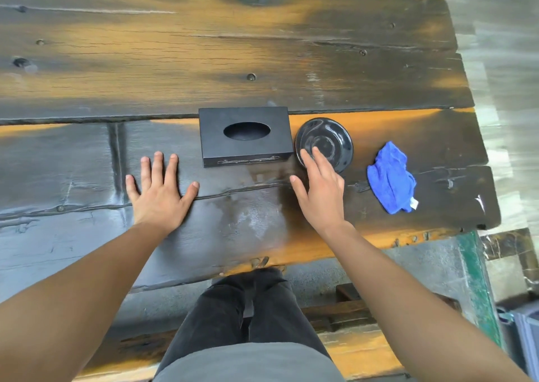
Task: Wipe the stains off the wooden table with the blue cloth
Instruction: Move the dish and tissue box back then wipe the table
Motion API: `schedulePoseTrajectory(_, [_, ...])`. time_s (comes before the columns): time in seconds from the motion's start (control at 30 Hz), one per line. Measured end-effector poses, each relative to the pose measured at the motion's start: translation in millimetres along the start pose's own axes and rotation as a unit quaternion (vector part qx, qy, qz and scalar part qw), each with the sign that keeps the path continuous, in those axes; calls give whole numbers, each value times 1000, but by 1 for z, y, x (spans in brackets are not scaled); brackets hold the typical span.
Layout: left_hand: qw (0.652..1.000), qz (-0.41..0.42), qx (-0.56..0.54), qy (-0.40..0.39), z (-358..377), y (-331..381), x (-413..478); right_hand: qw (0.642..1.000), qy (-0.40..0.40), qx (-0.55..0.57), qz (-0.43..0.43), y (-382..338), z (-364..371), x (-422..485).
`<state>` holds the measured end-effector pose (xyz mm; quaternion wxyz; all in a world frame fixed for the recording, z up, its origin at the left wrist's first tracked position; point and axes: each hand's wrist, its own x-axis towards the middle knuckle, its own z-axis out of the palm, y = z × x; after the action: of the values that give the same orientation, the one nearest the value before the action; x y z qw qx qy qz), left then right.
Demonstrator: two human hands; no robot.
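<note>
Your left hand (159, 190) lies flat on the wooden surface (204, 46), fingers spread and holding nothing. Your right hand (319, 186) is open too, empty, its fingertips (316, 152) over the near edge of the black dish (324, 144). The blue cloth (391, 177) sits crumpled on the surface to the right of the dish (well apart from both hands). A black tissue box (245, 136) stands just left of the dish. A pale smear (250, 215) shows between your hands.

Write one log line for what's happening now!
left hand: flat on table | right hand: open, over saucer | blue cloth: untouched | wiping: not started
</note>
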<state>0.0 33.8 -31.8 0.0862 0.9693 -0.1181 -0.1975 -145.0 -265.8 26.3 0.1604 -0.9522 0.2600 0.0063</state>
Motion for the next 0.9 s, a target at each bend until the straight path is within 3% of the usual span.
schedulePoseTrajectory(0.27, [990,-21,-117,81,-5,55,-41,995,-12,-21,97,88,-26,-48])
schedulePoseTrajectory(0.33, [992,-1,-109,57,7,82,-64,992,-13,-27,124,111,-33,-47])
schedulePoseTrajectory(0.5, [988,149,-2,-40,45,165,-108,988,-29,-43,143,170,-51,-23])
schedulePoseTrajectory(0.6, [983,172,11,-64,67,215,-117,989,-51,-52,131,196,-54,1])
schedulePoseTrajectory(0.73, [986,116,27,-121,100,259,-113,990,-101,-76,64,224,-49,31])
schedulePoseTrajectory(0.9, [987,95,78,-102,114,262,-114,990,-111,-86,18,248,-33,34])
